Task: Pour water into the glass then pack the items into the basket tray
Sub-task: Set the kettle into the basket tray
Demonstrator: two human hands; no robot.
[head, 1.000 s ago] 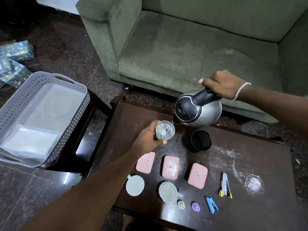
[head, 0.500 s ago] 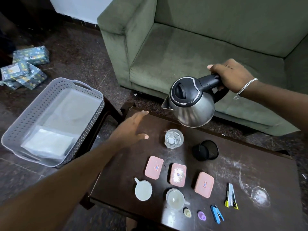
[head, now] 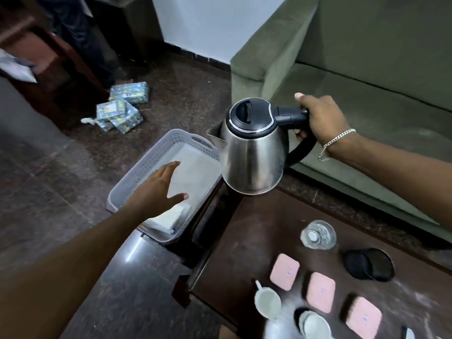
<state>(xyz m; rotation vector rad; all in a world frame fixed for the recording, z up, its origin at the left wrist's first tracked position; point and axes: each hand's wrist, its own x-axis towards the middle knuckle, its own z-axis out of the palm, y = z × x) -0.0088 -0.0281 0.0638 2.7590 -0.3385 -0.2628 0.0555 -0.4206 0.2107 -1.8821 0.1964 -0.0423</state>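
My right hand (head: 320, 118) grips the black handle of a steel kettle (head: 252, 152), held upright in the air over the table's left edge, beside the basket tray. The grey perforated basket tray (head: 146, 165) sits on a low stand to the left of the table, with white paper inside. My left hand (head: 156, 189) hovers open over the tray, fingers spread, holding nothing. The glass (head: 318, 234) with water stands on the dark table (head: 244, 241), to the right of and below the kettle.
On the table lie three pink lidded boxes (head: 285, 271), a black mesh cup (head: 369, 264), two white cups (head: 267, 302) and small clips at the bottom edge. A green sofa (head: 367, 69) stands behind. Wrapped packets (head: 122, 108) lie on the floor.
The kettle has swung left from above the glass toward the basket tray. My left hand moved left from the table edge to over the tray. The view turned left.
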